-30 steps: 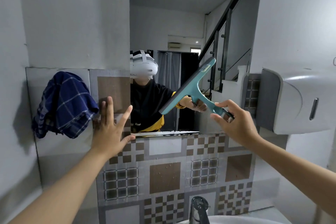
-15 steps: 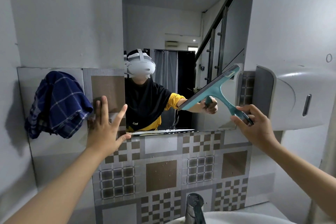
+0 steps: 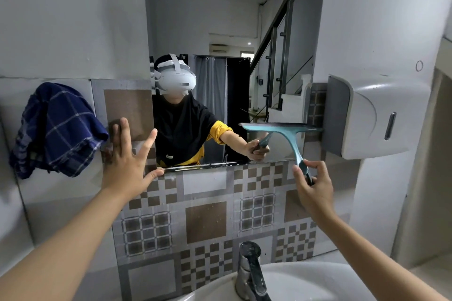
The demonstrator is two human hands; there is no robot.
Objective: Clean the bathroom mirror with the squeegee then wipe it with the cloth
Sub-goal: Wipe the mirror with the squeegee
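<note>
Both hands busy: right hand [image 3: 311, 186] grips squeegee [image 3: 283, 133], left hand [image 3: 128, 164] splayed.

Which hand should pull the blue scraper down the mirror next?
The right hand. It already grips the squeegee by its handle, blade level across the mirror. The left hand lies flat, open, on the tiled wall.

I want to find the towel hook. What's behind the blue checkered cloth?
Grey wall tile shows around the blue checkered cloth. Whatever it hangs from is covered, so no hook can be seen. The left hand is pressed flat on the tiles beside it.
</note>
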